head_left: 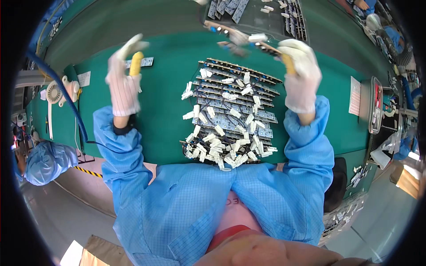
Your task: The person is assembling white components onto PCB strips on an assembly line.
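My right hand [303, 73], in a white glove with a yellow cover on the thumb, grips one end of a long narrow circuit board [270, 47]. The board is raised and tilted above the far part of the mat, with a white connector [258, 38] hanging by it, partly blurred. My left hand [125, 80], gloved the same way, is raised on the left with thumb and fingers apart. Just behind its thumb a small circuit board [146, 61] shows. Between my hands lie several circuit boards [262, 116] in overlapping rows, with many wired white connectors [219, 148] heaped at the near end.
The green mat [166, 102] covers the bench. At the back, a dark tray [266, 29] holds more boards and connectors. A white fan [54, 94] and a blue coiled hose [66, 91] stand left. On the right are a paper sheet [355, 95] and a clear bin [375, 106].
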